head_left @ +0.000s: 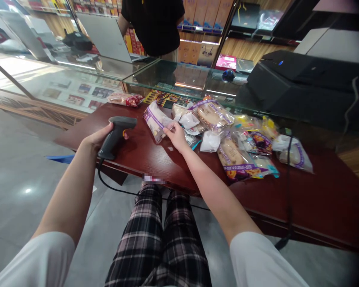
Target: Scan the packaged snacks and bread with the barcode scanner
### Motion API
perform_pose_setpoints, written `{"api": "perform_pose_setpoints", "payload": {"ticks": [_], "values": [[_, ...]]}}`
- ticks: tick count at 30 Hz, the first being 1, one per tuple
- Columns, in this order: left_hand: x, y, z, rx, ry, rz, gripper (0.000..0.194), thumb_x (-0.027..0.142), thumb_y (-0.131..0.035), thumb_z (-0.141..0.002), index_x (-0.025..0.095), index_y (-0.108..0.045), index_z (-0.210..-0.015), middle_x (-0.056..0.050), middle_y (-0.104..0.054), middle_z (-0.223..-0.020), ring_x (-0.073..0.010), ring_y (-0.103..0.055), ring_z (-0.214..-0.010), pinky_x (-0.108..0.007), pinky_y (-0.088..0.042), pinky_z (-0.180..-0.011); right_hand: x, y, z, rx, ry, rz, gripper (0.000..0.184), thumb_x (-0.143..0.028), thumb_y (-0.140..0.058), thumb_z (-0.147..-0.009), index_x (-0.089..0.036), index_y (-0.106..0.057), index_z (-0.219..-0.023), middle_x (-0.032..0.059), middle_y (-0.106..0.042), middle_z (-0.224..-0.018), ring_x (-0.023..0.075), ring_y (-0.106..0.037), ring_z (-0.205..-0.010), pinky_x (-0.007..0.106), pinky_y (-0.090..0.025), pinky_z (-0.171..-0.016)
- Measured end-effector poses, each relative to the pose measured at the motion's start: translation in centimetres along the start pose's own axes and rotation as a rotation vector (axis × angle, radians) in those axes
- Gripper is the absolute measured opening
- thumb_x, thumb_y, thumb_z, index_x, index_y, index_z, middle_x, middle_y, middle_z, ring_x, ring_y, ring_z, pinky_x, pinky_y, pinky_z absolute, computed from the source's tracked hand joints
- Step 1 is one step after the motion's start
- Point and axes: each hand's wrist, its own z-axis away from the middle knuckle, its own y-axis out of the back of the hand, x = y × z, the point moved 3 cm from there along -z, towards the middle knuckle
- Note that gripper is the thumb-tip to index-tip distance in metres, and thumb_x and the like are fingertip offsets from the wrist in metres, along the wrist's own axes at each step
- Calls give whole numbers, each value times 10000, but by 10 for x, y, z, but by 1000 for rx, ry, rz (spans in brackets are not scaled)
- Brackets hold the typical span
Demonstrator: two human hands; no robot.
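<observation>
The left hand [100,137] is gripping a dark barcode scanner [112,139], and its nose is pointing toward the right hand [177,137]. The right hand is keeping its fingers narrow, and it is holding the near right edge of a purple-striped package [156,119], which is lying just ahead and to the left of this hand, on the brown surface [158,161]. So the handling of this one package is going on, in my judgement; no scanning light is showing, so I cannot tell if its code is already read. To the right of the right hand, many more packages are lying in a loose heap: a big purple-lettered bag [214,115], a second bag with fruit print [237,159], and a white-and-purple bag [296,155] farther out. Beyond the left hand, a red-and-white packet [125,99] is resting apart, near the glass case [86,73]. Maybe the work is only partly done, but nothing is marking which packages are finished and which ones are waiting, so the exact count is staying unclear to me.
</observation>
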Motion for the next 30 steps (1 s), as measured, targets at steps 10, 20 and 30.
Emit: {"api": "perform_pose_setpoints", "payload": {"ticks": [10,20,30], "values": [[1,-1,-3,205,-35,124,641,590,-299,-967,79,-685,-980,-114,-735,-788,-191,-685,-707,-288,-547,-751,-16,26,-2,156,21,310,326,-318,-387,-962,-161,-466,-1237,148,-596,-1149,227,-637,-1003,366,-526,-861],[13,4,-7,242,-174,269,748,596,-123,-981,66,-650,-1006,-59,-648,-668,-127,-552,-558,-385,-508,-960,-51,50,26,203,212,850,470,-221,-452,-911,-169,-484,-1377,188,-312,-1527,383,-286,-1415,635,-241,-1117],[8,8,-7,332,-182,344,725,713,-261,-917,112,-666,-894,-41,-606,-563,-156,-641,-560,-340,-597,-784,-45,5,39,-87,287,936,324,-204,-463,-920,-207,-627,-1199,102,-554,-1418,287,-440,-1349,590,-182,-1165]]}}
